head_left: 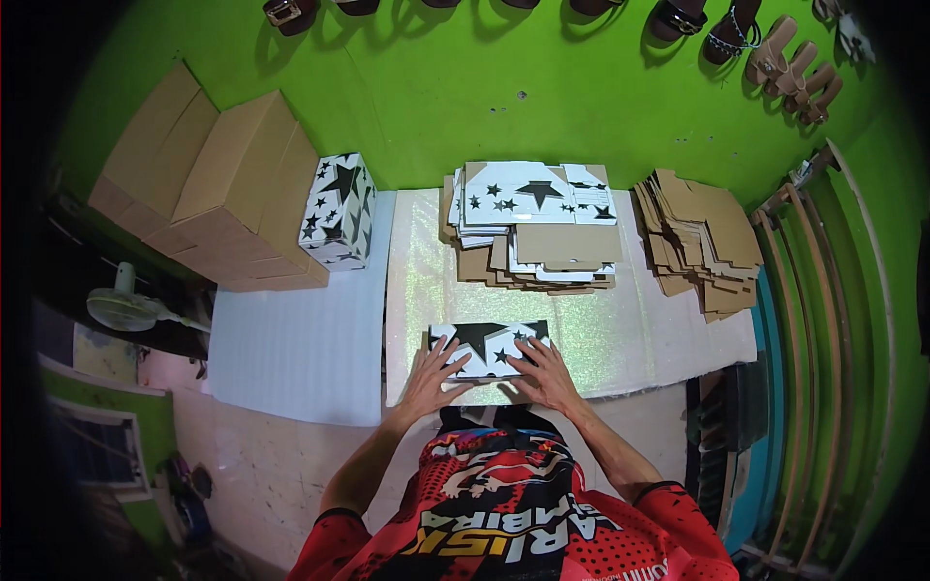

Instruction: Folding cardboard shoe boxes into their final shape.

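A small white shoe box (492, 366) with black stars lies near the front edge of the table, right before my body. At its left end rests my left hand (429, 376), fingers spread over the lid and side. My right hand (547, 378) lies the same way on the right end, its fingers stretched out and apart. Neither hand is wrapped round the box. Beyond it, toward the wall, sits a stack of flat box blanks (540, 198), some star-printed white and some plain brown.
Brown flat cardboard pieces (702, 242) are piled at the back right. Large brown cartons (242, 184) and a star-printed box stack (337, 211) stand at the back left. A fan (126, 305) is at far left. Sandals (678, 21) hang on the green wall, and a wooden rack (814, 261) stands right.
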Action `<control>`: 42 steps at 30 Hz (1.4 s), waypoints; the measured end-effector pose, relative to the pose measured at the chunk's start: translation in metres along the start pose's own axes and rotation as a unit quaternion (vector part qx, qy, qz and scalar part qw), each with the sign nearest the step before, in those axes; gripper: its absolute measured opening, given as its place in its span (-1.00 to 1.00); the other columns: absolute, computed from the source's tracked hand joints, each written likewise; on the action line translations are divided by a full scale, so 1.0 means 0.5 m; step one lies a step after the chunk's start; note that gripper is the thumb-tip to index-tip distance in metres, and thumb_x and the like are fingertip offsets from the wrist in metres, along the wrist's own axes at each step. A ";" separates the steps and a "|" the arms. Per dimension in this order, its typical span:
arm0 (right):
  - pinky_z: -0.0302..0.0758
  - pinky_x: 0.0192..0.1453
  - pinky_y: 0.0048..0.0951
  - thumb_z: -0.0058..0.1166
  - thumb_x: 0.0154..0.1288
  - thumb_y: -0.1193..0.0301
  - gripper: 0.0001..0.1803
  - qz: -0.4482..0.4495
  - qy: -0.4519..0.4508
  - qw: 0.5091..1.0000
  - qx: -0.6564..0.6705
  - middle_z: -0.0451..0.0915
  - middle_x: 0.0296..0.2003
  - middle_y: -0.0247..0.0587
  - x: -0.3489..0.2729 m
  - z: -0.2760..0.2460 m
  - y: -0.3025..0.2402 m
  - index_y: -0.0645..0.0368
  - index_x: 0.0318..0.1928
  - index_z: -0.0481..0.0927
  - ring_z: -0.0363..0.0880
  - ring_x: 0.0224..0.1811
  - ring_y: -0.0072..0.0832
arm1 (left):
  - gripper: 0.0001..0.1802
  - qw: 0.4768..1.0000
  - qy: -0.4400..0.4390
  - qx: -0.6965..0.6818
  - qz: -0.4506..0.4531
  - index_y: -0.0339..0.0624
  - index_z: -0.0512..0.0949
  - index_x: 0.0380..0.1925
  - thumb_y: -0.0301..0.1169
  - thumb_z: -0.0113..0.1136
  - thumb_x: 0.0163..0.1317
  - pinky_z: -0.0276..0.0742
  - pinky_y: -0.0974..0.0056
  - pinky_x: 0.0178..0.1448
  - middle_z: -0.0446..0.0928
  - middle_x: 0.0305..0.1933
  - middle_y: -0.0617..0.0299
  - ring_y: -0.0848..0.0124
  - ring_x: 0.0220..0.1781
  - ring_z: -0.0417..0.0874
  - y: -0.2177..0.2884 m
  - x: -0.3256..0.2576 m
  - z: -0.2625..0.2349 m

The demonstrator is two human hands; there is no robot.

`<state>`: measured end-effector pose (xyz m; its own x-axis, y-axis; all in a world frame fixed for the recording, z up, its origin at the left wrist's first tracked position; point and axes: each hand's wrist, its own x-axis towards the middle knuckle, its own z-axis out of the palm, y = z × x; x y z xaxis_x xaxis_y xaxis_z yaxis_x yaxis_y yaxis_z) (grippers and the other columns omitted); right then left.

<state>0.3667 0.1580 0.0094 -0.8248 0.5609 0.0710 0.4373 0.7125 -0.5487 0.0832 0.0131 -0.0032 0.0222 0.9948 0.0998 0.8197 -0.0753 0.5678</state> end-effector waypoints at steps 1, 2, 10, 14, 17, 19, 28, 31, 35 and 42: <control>0.01 0.72 0.26 0.32 0.40 0.09 -0.41 0.001 0.000 1.000 0.000 0.34 0.57 -0.27 -0.002 0.001 0.004 -0.29 0.42 0.59 0.16 0.66 -0.08 | -0.30 1.000 -0.001 0.000 0.001 0.30 0.51 0.48 0.05 0.38 0.36 -0.17 -0.45 0.71 0.15 0.73 0.13 -0.01 0.77 0.03 0.004 -0.001 -0.001; -0.03 0.72 0.29 0.30 0.39 0.03 -0.37 -0.008 0.010 1.000 -0.009 0.31 0.59 -0.25 -0.004 0.000 0.008 -0.30 0.45 0.57 0.13 0.67 -0.07 | -0.25 1.000 -0.005 0.021 -0.003 0.33 0.44 0.52 0.06 0.39 0.35 -0.23 -0.51 0.69 0.10 0.75 0.15 0.00 0.78 -0.01 0.009 -0.001 -0.003; -0.24 0.71 0.46 0.18 0.38 -0.24 -0.08 -0.016 -0.059 0.983 -0.171 -0.05 0.73 -0.30 -0.005 0.013 0.012 -0.42 0.66 0.18 -0.18 0.77 -0.07 | -0.36 0.985 -0.067 0.158 -0.018 0.57 0.24 0.61 0.04 0.06 0.57 -0.31 -0.62 0.65 -0.01 0.78 0.25 0.08 0.80 -0.11 0.001 -0.015 0.031; -0.36 0.70 0.48 0.12 0.34 -0.38 -0.11 0.004 -0.061 0.992 -0.107 0.07 0.69 -0.24 0.006 0.006 0.006 -0.37 0.58 0.36 -0.10 0.75 -0.06 | -0.39 0.983 -0.051 0.175 0.010 0.60 0.26 0.60 0.00 0.06 0.58 -0.27 -0.65 0.63 0.01 0.78 0.27 0.08 0.80 -0.10 -0.016 -0.016 0.028; -0.32 0.72 0.40 0.20 0.29 -0.38 -0.21 -0.024 0.017 0.996 -0.082 0.26 0.60 -0.14 0.028 -0.011 0.010 -0.16 0.32 0.65 0.07 0.70 -0.06 | -0.41 0.976 -0.087 0.197 0.017 0.60 0.28 0.59 -0.05 0.04 0.60 -0.27 -0.69 0.60 0.01 0.78 0.27 0.09 0.80 -0.08 -0.026 -0.001 0.005; -0.28 0.73 0.36 0.22 0.28 -0.37 -0.23 -0.040 -0.004 0.996 -0.073 0.31 0.57 -0.13 0.053 -0.017 0.009 -0.12 0.27 0.67 0.11 0.68 -0.07 | -0.40 0.973 -0.096 0.207 0.026 0.59 0.31 0.57 -0.01 0.08 0.57 -0.34 -0.66 0.63 -0.01 0.79 0.26 0.11 0.80 -0.09 -0.036 0.012 -0.011; -0.03 0.67 0.35 0.28 0.44 0.11 -0.72 -0.020 0.074 0.997 0.020 0.54 0.35 -0.23 0.079 0.066 -0.037 -0.03 -0.02 0.72 0.38 0.50 -0.14 | -0.40 0.997 -0.036 0.038 0.061 0.24 0.55 0.43 0.00 0.31 0.43 -0.29 -0.42 0.75 0.29 0.66 0.14 0.07 0.75 0.13 -0.017 0.017 0.004; 0.01 0.65 0.38 0.30 0.39 0.18 -0.75 -0.055 0.068 0.995 -0.046 0.54 0.32 -0.26 0.074 0.079 -0.032 -0.04 -0.01 0.71 0.43 0.46 -0.19 | -0.48 0.998 0.008 -0.063 0.020 0.23 0.63 0.35 -0.05 0.35 0.41 -0.22 -0.41 0.73 0.34 0.63 0.10 0.05 0.73 0.18 -0.003 0.020 0.020; 0.02 0.65 0.40 0.28 0.36 0.28 -0.75 -0.078 0.057 0.995 -0.009 0.54 0.31 -0.31 0.050 0.069 -0.058 -0.10 0.02 0.69 0.47 0.42 -0.27 | -0.64 0.998 0.031 -0.048 0.010 0.20 0.78 0.14 -0.12 0.41 0.38 -0.20 -0.44 0.70 0.38 0.61 0.05 0.00 0.71 0.23 0.000 0.017 0.026; -0.01 0.70 0.34 0.28 0.36 0.28 -0.73 -0.095 0.059 0.992 -0.054 0.56 0.30 -0.36 0.036 0.080 -0.041 -0.18 0.06 0.72 0.49 0.40 -0.32 | -0.77 0.997 0.026 -0.079 0.010 0.13 0.86 -0.07 -0.15 0.45 0.34 -0.29 -0.47 0.69 0.37 0.61 0.00 -0.05 0.71 0.20 -0.008 0.021 0.031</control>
<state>0.3284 0.1365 -0.0113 -0.8513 0.4531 0.2646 0.3193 0.8475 -0.4241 0.0890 0.0251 -0.0172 0.0047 0.9883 0.1525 0.7195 -0.1092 0.6858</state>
